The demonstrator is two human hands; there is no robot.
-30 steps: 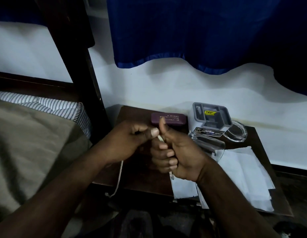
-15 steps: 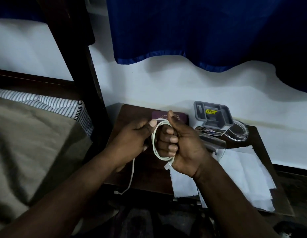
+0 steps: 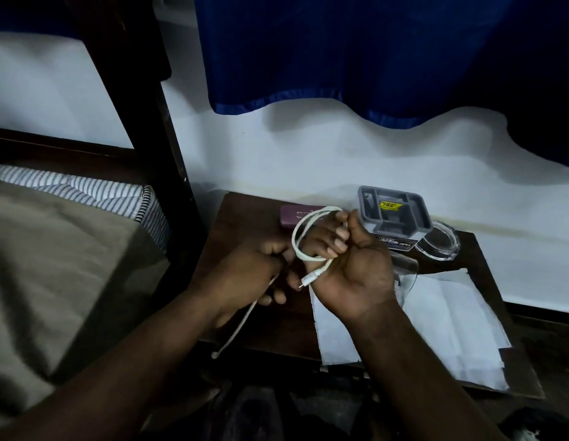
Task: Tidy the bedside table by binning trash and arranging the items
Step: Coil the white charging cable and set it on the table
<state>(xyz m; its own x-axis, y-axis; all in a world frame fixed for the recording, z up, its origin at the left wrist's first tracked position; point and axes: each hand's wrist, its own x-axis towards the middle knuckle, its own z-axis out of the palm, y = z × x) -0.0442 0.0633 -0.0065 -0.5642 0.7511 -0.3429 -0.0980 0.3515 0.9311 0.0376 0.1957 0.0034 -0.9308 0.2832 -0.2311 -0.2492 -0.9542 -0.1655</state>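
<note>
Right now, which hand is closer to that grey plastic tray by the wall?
The right hand. It sits just in front of the grey tray, fingertips almost reaching it; the left hand is further off, toward the bed.

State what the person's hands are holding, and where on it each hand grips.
A white cable. The right hand holds the coiled loop, with a connector end poking out below. The left hand pinches the free length, whose tail hangs down.

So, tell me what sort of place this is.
Most likely a bedroom: a bed with a striped mattress under a tan cover, a small wooden bedside table against the wall beside it, and a blue curtain hanging above.
</note>
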